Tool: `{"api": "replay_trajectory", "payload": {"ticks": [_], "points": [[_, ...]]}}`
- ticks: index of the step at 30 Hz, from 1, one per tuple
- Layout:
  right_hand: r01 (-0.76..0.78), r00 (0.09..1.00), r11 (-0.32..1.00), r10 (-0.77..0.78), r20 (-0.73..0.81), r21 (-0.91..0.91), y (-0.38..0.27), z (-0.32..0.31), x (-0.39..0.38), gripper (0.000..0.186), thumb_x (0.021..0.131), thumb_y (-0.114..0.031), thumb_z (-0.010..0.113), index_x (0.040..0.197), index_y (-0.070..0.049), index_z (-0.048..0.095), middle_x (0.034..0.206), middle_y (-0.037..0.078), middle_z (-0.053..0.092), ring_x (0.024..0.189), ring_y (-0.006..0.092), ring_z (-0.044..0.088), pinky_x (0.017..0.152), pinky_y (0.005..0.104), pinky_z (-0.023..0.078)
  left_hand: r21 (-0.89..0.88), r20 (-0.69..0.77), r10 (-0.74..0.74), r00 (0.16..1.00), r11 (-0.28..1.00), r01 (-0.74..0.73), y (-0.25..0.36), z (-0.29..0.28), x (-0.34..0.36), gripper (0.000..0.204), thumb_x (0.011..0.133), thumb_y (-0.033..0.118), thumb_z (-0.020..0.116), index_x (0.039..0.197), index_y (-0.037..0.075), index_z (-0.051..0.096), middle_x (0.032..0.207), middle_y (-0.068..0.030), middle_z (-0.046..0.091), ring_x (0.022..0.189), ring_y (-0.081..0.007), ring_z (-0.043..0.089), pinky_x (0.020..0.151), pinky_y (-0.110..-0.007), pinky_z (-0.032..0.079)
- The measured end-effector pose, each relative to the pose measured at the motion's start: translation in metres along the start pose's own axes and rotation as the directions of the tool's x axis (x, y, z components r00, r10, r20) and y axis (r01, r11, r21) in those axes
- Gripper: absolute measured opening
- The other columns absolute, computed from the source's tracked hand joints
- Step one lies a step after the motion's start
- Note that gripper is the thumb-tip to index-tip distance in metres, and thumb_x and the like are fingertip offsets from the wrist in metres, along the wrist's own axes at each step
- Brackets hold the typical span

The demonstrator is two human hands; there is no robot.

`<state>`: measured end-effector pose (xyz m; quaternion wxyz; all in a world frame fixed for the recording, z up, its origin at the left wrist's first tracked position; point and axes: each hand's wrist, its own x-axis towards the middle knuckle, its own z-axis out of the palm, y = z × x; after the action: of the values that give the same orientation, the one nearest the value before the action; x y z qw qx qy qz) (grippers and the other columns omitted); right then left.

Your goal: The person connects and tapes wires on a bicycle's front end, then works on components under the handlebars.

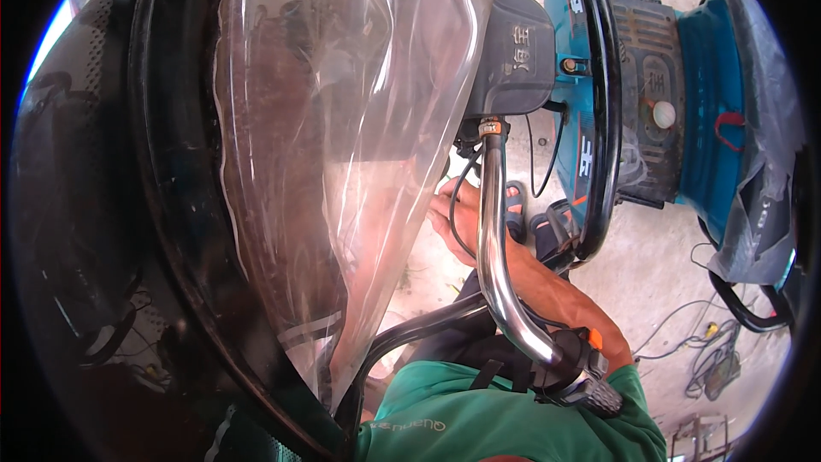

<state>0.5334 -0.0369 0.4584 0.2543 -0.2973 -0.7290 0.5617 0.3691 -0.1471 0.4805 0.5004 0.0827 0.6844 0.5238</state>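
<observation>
Below, pale floor (654,248) backs the right hand (455,216).

The bare right forearm (569,299) comes from a green fabric sleeve (640,393) at lower right and slants up and to the left, the elbow bent, the wrist partly covered. The bare right grip (469,221) reaches out ahead of the green-shirted torso (505,415), its fingers angled up and leftward; their tips are partly hidden, so their closure is unclear. Of the 2 arms, the left is mostly obscured, its grip indistinguishable.
</observation>
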Motion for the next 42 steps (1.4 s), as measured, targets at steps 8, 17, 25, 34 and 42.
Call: {"api": "replay_trajectory", "payload": {"ticks": [8, 17, 25, 34, 42], "points": [[0.045, 0.991, 0.998, -0.052, -0.125, -0.053, 0.016, 0.008, 0.013, 0.025, 0.079, -0.016, 0.068, 0.103, -0.016, 0.073, 0.077, 0.012, 0.066, 0.07, 0.0328, 0.067, 0.06, 0.0445, 0.052, 0.189, 0.03, 0.059, 0.998, 0.98, -0.063, 0.002, 0.0, 0.002, 0.01, 0.101, 0.01, 0.053, 0.104, 0.003, 0.059, 0.097, -0.0079, 0.067, 0.088, -0.0166, 0.065, 0.084, -0.034, 0.052], [-0.01, 0.994, 1.0, 0.008, -0.109, -0.021, 0.013, 0.006, 0.01, 0.026, 0.076, -0.016, 0.069, 0.102, -0.015, 0.072, 0.075, 0.009, 0.064, 0.069, 0.0305, 0.067, 0.061, 0.0418, 0.052, 0.284, 0.123, 0.103, 0.987, 0.949, -0.135, 0.013, 0.012, 0.001, 0.01, 0.101, 0.011, 0.058, 0.102, 0.002, 0.062, 0.093, -0.0085, 0.068, 0.084, -0.0164, 0.066, 0.082, -0.033, 0.054], [-0.001, 0.998, 0.999, -0.001, -0.064, -0.041, 0.017, 0.016, 0.011, 0.015, 0.088, -0.023, 0.065, 0.095, -0.009, 0.067, 0.069, 0.011, 0.062, 0.067, 0.031, 0.067, 0.06, 0.042, 0.052, 0.349, 0.184, 0.09, 0.979, 0.925, -0.151, 0.013, -0.004, 0.007, 0.01, 0.102, 0.011, 0.057, 0.106, 0.002, 0.059, 0.096, -0.0076, 0.066, 0.085, -0.0166, 0.066, 0.082, -0.033, 0.056], [-0.022, 0.999, 0.997, 0.02, -0.026, -0.072, 0.022, 0.016, 0.013, 0.019, 0.093, -0.028, 0.061, 0.095, -0.01, 0.063, 0.075, 0.014, 0.063, 0.07, 0.0339, 0.067, 0.06, 0.0451, 0.052, 0.466, 0.129, 0.066, 0.989, 0.876, -0.12, 0.018, 0.008, 0.007, 0.011, 0.102, 0.01, 0.055, 0.108, 0.0, 0.058, 0.097, -0.0081, 0.067, 0.086, -0.0164, 0.066, 0.082, -0.032, 0.055], [-0.016, 1.0, 0.999, 0.015, -0.016, -0.051, 0.011, 0.008, 0.008, 0.036, 0.088, -0.02, 0.062, 0.124, -0.016, 0.06, 0.087, 0.014, 0.066, 0.076, 0.0345, 0.068, 0.062, 0.0456, 0.053, 0.344, 0.04, 0.051, 0.998, 0.937, -0.062, 0.012, 0.003, 0.003, 0.014, 0.103, 0.015, 0.054, 0.104, 0.002, 0.058, 0.094, -0.0075, 0.068, 0.084, -0.0161, 0.065, 0.08, -0.031, 0.054]]}}
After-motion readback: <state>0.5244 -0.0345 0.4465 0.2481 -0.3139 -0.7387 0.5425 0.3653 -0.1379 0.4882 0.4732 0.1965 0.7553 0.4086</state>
